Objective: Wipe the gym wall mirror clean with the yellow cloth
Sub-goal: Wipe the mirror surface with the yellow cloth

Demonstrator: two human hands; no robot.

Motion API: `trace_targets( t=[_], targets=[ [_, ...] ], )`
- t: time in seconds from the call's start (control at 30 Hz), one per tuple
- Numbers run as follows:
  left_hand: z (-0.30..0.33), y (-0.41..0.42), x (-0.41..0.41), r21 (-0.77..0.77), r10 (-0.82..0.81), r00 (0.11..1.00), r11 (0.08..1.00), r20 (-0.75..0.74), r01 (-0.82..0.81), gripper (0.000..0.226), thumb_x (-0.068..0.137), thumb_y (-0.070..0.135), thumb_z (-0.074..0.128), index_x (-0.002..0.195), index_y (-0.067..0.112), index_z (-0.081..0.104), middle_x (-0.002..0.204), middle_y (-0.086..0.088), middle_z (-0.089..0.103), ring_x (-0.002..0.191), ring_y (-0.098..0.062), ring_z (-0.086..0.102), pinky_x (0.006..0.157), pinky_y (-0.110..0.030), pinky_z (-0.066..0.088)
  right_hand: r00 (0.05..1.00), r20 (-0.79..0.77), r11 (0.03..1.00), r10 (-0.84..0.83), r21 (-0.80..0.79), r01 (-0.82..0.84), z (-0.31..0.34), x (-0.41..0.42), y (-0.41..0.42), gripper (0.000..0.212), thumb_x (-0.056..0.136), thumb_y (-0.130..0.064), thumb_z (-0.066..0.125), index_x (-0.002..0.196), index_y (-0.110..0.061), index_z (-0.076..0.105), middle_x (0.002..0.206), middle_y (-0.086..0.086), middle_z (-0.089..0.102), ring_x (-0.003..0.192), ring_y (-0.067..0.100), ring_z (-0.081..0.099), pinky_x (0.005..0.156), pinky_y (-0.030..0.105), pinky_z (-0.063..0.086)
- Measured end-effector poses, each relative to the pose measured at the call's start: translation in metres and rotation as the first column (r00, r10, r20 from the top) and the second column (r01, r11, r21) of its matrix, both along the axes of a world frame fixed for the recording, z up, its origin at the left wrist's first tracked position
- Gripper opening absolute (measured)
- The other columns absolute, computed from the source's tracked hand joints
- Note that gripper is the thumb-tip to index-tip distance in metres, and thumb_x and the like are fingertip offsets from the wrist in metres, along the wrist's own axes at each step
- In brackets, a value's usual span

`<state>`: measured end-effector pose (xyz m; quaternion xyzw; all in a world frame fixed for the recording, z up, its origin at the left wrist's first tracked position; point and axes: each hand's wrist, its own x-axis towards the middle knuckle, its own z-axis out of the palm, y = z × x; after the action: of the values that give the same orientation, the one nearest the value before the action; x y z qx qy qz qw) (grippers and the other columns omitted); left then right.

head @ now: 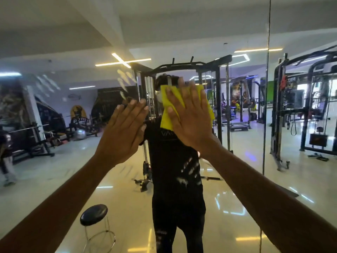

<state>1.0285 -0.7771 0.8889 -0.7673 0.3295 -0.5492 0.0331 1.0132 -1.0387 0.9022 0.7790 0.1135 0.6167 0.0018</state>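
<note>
The wall mirror fills the view and reflects the gym and the person standing in front of it. My right hand lies flat, fingers spread, pressing the yellow cloth against the glass at head height. The cloth shows to the left of and above the fingers, plus a strip at the right of the hand. My left hand is flat and open just left of it, palm toward the glass, holding nothing. Whitish smears mark the glass up and to the left, and more streaks show lower down.
A vertical seam between mirror panels runs down the right side. Reflected in the glass are a black round stool, a cable machine, racks at the right and benches at the left on a glossy floor.
</note>
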Motion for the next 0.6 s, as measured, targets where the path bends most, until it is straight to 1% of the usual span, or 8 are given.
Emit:
trace_targets(
  t=[0.07,0.1,0.2,0.27,0.4,0.43,0.53,0.6],
  targets=[
    [0.003,0.005,0.004,-0.002,-0.015,1.000,1.000,0.002,0.015,0.060,0.116,0.033,0.037,0.172,0.012,0.027,0.181,-0.008,0.018,0.169,-0.025,0.009,0.134,-0.060,0.015,1.000,0.018,0.994,-0.019,0.112,0.017,0.004,0.000,0.020,0.063,0.118,-0.050,0.029,0.177,-0.029,0.023,0.186,0.011,0.005,0.172,0.038,-0.001,0.136,0.063,0.008],
    [0.005,0.009,0.006,-0.011,-0.025,1.000,1.000,-0.005,0.025,0.061,0.116,0.033,0.036,0.172,0.012,0.026,0.181,-0.008,0.017,0.169,-0.025,0.008,0.134,-0.061,0.016,1.000,0.012,0.997,-0.003,0.078,0.002,-0.006,-0.002,0.032,0.063,0.118,-0.049,0.032,0.177,-0.028,0.024,0.186,0.011,0.006,0.172,0.039,-0.002,0.135,0.065,0.008],
    [0.007,0.020,0.013,0.012,-0.043,0.999,0.999,0.009,0.042,0.061,0.116,0.034,0.036,0.172,0.013,0.025,0.182,-0.008,0.016,0.169,-0.025,0.009,0.134,-0.060,0.016,0.997,-0.073,0.980,0.006,-0.196,-0.020,-0.043,-0.008,0.042,0.062,0.118,-0.049,0.036,0.176,-0.031,0.023,0.186,0.009,0.006,0.172,0.038,-0.002,0.136,0.064,0.008],
    [0.008,0.026,0.016,0.028,-0.049,0.998,0.998,0.028,0.048,0.062,0.116,0.035,0.036,0.172,0.012,0.025,0.182,-0.008,0.016,0.169,-0.026,0.008,0.134,-0.060,0.016,0.999,-0.034,0.969,-0.011,-0.249,0.002,-0.029,-0.006,0.027,0.061,0.118,-0.048,0.037,0.176,-0.030,0.027,0.186,0.009,0.009,0.172,0.037,0.001,0.136,0.064,0.010],
    [0.018,0.036,0.021,0.013,-0.090,0.995,0.996,0.032,0.090,0.063,0.116,0.037,0.037,0.172,0.012,0.025,0.182,-0.009,0.016,0.169,-0.026,0.009,0.134,-0.061,0.015,0.999,0.018,0.987,-0.031,0.160,0.028,0.010,-0.005,0.040,0.061,0.119,-0.046,0.035,0.177,-0.029,0.024,0.187,0.007,0.005,0.172,0.035,-0.003,0.138,0.061,0.004],
    [0.020,0.038,0.022,0.015,-0.094,0.995,0.995,0.041,0.094,0.063,0.116,0.038,0.036,0.172,0.012,0.025,0.182,-0.009,0.015,0.169,-0.027,0.009,0.134,-0.061,0.015,0.999,0.018,0.983,-0.036,0.179,0.032,0.005,-0.004,0.053,0.061,0.119,-0.047,0.034,0.177,-0.029,0.024,0.187,0.008,0.004,0.172,0.036,-0.005,0.138,0.061,0.001],
    [0.031,0.045,0.025,-0.004,-0.123,0.989,0.992,0.077,0.124,0.065,0.115,0.040,0.038,0.172,0.010,0.026,0.181,-0.012,0.016,0.169,-0.029,0.009,0.133,-0.063,0.015,0.999,-0.036,0.997,-0.029,-0.071,0.026,-0.030,-0.006,0.078,0.062,0.117,-0.046,0.035,0.176,-0.028,0.028,0.186,0.011,0.009,0.172,0.039,-0.002,0.137,0.064,0.002],
    [0.044,0.049,0.026,-0.027,-0.128,0.989,0.991,0.077,0.130,0.067,0.114,0.042,0.038,0.172,0.010,0.025,0.181,-0.012,0.015,0.169,-0.029,0.007,0.133,-0.064,0.014,0.999,-0.040,0.989,-0.016,-0.144,0.010,-0.025,-0.005,0.069,0.062,0.117,-0.045,0.037,0.176,-0.029,0.027,0.186,0.010,0.010,0.172,0.037,-0.001,0.137,0.063,0.004]
  ],
)
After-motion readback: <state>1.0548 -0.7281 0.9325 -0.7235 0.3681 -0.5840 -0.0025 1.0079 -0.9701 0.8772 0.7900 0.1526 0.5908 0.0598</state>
